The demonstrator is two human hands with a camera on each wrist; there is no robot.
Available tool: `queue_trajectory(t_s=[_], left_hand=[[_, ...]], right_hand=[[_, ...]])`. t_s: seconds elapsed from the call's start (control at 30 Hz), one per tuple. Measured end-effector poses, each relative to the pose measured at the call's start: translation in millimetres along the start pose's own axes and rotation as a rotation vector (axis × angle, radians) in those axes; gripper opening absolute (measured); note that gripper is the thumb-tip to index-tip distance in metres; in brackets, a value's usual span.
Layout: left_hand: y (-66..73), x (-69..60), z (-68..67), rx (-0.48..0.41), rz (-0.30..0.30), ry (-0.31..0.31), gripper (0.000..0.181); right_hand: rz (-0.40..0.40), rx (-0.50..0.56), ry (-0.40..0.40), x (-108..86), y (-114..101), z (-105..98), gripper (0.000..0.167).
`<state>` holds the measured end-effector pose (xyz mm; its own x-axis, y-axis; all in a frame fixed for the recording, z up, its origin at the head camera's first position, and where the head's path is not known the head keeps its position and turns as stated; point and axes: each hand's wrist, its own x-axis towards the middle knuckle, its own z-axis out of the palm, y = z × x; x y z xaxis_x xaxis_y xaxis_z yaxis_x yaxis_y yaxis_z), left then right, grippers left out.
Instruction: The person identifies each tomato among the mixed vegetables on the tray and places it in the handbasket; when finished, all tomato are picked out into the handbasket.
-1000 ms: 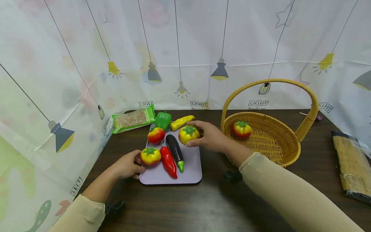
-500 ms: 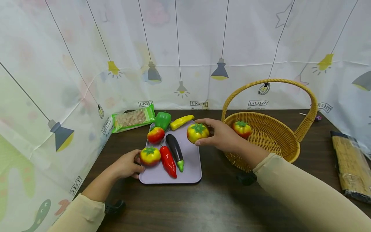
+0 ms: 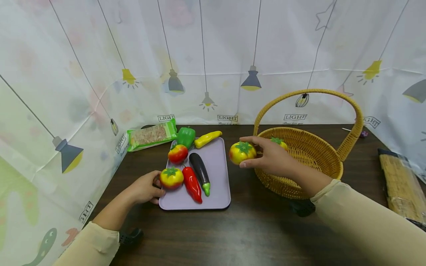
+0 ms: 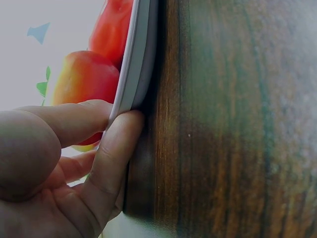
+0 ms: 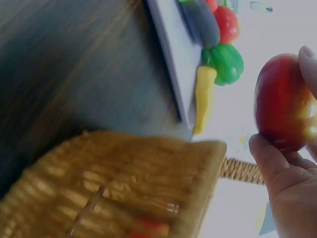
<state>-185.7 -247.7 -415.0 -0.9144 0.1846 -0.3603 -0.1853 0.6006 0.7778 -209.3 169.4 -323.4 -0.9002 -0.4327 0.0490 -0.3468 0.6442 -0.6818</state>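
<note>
On the dark bench (image 3: pixel 199 236), a wicker basket (image 3: pixel 277 187) stands right, a lilac tray (image 3: pixel 217 181) left. Your left grip (image 3: pixel 147 187) pinches the tray's left edge; your right grip (image 3: pixel 272 157) pinches a yellow-red tomato (image 3: pixel 241 155), raised between tray and basket.

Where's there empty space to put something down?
On the tray, between the eggplant and its right edge; also on the table in front. Crowded: the tray's left side, with the red pepper, a tomato and the left hand.

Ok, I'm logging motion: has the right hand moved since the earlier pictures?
Yes, rightward: in the head view, the right hand has moved away from the tray, toward the basket.
</note>
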Motion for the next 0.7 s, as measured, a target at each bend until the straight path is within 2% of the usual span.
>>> queue_trajectory(t_s=[0.47, 0.7], left_hand=[[-3.0, 3.3, 0.8, 0.009, -0.01, 0.009, 0.07], [-1.9, 2.1, 1.4, 0.007, 0.002, 0.001, 0.071]], right_hand=[[0.029, -0.053, 0.043, -24.9, 21, -31, 0.085], [0.054, -0.033, 0.066, -23.5, 31, -49, 0.088]])
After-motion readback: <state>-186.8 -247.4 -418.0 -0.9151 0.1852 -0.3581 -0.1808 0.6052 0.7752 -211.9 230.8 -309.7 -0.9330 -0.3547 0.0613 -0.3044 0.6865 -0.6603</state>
